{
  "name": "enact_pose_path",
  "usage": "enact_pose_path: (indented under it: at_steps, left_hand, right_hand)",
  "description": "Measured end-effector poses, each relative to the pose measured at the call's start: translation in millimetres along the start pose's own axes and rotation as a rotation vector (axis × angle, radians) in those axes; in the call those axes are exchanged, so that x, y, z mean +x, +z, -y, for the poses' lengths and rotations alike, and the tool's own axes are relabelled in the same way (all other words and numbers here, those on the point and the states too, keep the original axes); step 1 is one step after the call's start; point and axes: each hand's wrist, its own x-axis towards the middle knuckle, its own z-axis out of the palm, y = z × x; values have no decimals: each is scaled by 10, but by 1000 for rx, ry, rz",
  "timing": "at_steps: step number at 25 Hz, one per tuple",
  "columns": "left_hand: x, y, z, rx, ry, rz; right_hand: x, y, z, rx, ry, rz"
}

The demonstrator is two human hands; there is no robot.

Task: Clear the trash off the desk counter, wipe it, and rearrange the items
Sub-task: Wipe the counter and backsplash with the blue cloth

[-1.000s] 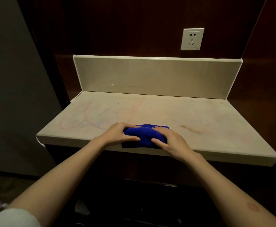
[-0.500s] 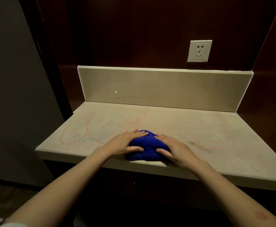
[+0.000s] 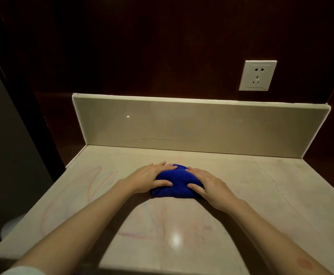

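Note:
A bunched blue cloth (image 3: 175, 180) lies on the beige stone counter (image 3: 281, 195), about midway between its front edge and the backsplash. My left hand (image 3: 149, 178) presses on the cloth's left side with straight fingers. My right hand (image 3: 204, 182) presses on its right side the same way. Faint red and blue crayon scribbles (image 3: 94, 181) mark the counter to the left of the cloth and in front of it, between my forearms.
A low beige backsplash (image 3: 201, 128) runs along the back of the counter. Above it on the dark wood wall sits a white power socket (image 3: 257, 75). Dark panels close in the left and right sides. A thin crack (image 3: 265, 173) crosses the counter's right part.
Both hands have pushed the blue cloth away from the front edge toward the backsplash. The camera has moved closer, so the front edge now lies under my forearms.

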Motion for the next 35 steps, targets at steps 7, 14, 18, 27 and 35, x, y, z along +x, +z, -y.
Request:
enact_pose_path:
  at_steps: [7,14,18,27,35]
  left_hand:
    - [591,-192,516,-20,31,-7]
    - [937,-238,782,-89,82,-54]
    - [963,-216,821,-195,71,-67]
    - [696,-220,697,-354,24,-24]
    - [-74,-108,312,-351,-69,-27]
  right_hand:
    - [701,55,-165,16,49,-46]
    - [1089,70,-344,15,73,-90]
    - [1124,75,-352,25,83,-99]
    - [827,159,-119,73,131,-141]
    - [185,190,225,62,88,-80]
